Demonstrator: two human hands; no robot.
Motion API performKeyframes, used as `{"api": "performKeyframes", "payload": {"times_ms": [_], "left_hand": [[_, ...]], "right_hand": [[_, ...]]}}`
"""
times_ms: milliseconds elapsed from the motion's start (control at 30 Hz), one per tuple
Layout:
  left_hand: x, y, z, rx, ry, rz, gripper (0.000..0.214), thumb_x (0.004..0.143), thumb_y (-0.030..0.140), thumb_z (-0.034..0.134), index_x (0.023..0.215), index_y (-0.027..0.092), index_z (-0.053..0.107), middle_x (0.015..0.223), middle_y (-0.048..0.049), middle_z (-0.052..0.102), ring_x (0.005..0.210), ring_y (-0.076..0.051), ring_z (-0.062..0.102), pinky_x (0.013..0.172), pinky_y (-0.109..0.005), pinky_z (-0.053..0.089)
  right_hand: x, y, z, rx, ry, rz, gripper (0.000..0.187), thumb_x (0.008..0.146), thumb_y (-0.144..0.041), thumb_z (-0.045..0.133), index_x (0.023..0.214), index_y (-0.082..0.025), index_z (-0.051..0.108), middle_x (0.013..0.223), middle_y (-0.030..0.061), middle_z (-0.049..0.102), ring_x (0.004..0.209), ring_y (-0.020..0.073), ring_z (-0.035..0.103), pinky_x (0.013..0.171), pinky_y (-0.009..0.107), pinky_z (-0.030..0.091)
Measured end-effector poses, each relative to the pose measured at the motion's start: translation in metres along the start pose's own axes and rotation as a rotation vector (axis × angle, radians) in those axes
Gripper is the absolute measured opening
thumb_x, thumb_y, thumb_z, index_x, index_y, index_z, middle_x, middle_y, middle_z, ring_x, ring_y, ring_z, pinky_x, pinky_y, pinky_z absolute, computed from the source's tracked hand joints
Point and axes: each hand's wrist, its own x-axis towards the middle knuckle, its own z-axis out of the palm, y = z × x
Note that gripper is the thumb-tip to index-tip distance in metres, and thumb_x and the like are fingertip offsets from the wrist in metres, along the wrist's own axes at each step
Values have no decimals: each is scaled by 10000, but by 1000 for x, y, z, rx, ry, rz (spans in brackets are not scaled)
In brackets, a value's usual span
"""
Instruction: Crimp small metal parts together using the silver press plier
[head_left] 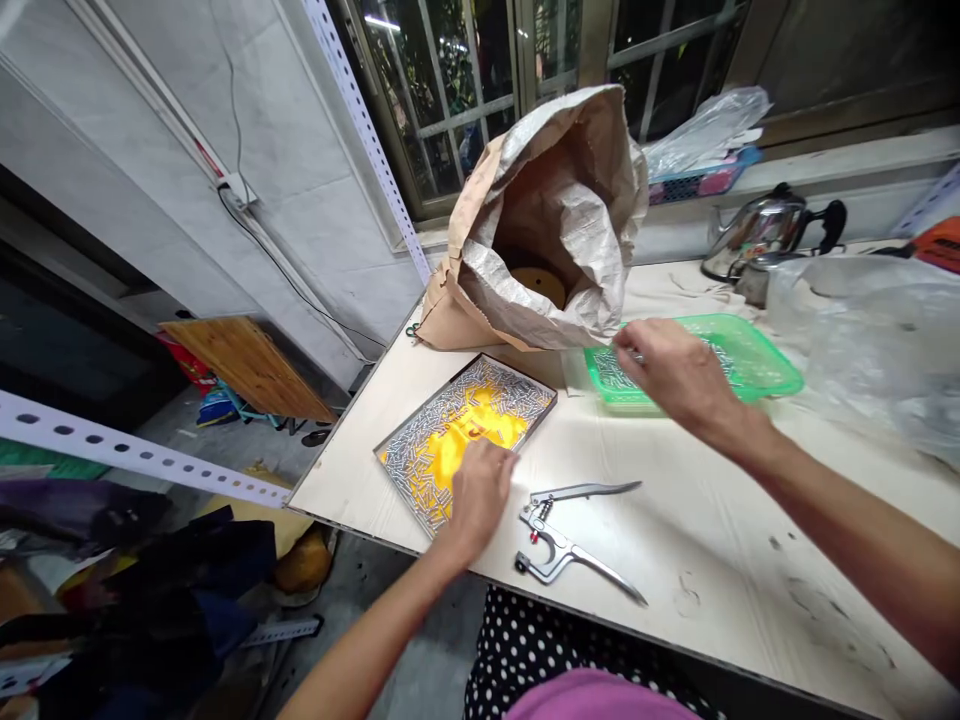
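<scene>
no lettering, brand or number can be read

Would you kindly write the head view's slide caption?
Left hand at a tray of metal pieces, right hand near a sack.

Left hand (481, 490): covers your tray's (537, 422) near corner; you cannot tell whether its fingertips pinch any metal pieces (409, 440).
Right hand (675, 368): hides part of the green box (780, 380); you cannot tell whether it grips the paper sack (469, 318).
Sack bottom: shadowed, partly behind the crumpled lining (592, 235).
Clear plastic bag (885, 350): cut by your right edge.
Orange object (939, 245): also cut there.
Floor pile (150, 600): too dark to sort.
</scene>
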Motion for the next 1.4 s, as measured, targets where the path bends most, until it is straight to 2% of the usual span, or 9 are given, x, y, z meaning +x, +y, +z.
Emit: {"api": "performKeyframes", "payload": {"times_ms": [100, 233, 367, 533, 600, 667, 800, 1033, 1400], "left_hand": [[40, -23, 3, 87, -93, -241, 283, 943, 346, 528, 781, 151, 655, 863, -85, 659, 835, -204, 611, 728, -302, 442], [69, -33, 24, 104, -263, -393, 293, 875, 388, 607, 741, 133, 662, 827, -109, 680, 798, -219, 639, 659, -282, 400], [77, -35, 31, 99, -302, -393, 167, 837, 251, 603, 767, 119, 680, 831, -119, 702, 792, -214, 647, 664, -274, 396], [59, -25, 6, 26, -306, -320, 172, 832, 206, 543, 765, 131, 683, 799, -63, 704, 759, -161, 630, 688, -239, 415], [39, -16, -6, -157, -323, -312, 172, 815, 262, 569, 747, 143, 674, 709, -27, 678, 658, -137, 606, 633, -224, 421], [14, -7, -14, -386, -430, -378, 205, 792, 338, 596, 760, 149, 668, 635, -1, 638, 550, -117, 563, 557, -218, 421], [-26, 2, -10, -636, -620, -525, 285, 734, 427, 641, 753, 144, 658, 588, 17, 593, 484, -96, 512, 497, -212, 409], [-38, -1, 6, -456, -681, -492, 395, 724, 530, 636, 762, 144, 710, 519, 38, 539, 470, -90, 430, 468, -210, 308], [-26, 18, -3, -252, -760, -411, 241, 773, 357, 615, 734, 145, 722, 527, 22, 594, 487, -110, 495, 510, -215, 350]], "right_hand": [[-7, 19, -3, -104, -4, 64, 271, 935, -312, 497, 1119, -150, 613, 997, 140, 602, 895, 275, 573, 718, 364, 437], [-66, -19, 7, 202, -273, -38, 242, 970, -333, 459, 1004, -175, 639, 922, 94, 628, 785, 205, 606, 686, 309, 463], [-136, -65, 15, 377, -568, -40, 193, 967, -284, 465, 961, -199, 638, 911, 70, 644, 800, 189, 625, 697, 297, 473], [-177, -78, 15, 360, -710, 34, 134, 934, -225, 510, 880, -177, 622, 895, 72, 626, 765, 193, 609, 666, 312, 463], [-184, -76, 16, 373, -709, 50, 143, 941, -212, 492, 876, -179, 615, 889, 68, 621, 749, 183, 601, 650, 304, 452], [-189, -75, 17, 391, -701, 66, 153, 949, -203, 472, 873, -179, 602, 880, 65, 618, 744, 176, 596, 648, 296, 446], [-192, -76, 16, 401, -697, 79, 171, 971, -206, 442, 876, -177, 582, 900, 68, 617, 763, 168, 590, 685, 291, 452], [-193, -80, 16, 308, -713, 100, 130, 964, -202, 485, 894, -176, 592, 921, 63, 622, 784, 176, 599, 670, 285, 436], [-198, -81, 22, 244, -720, 77, 101, 963, -198, 497, 935, -173, 591, 942, 63, 617, 805, 179, 607, 647, 285, 427]]}}
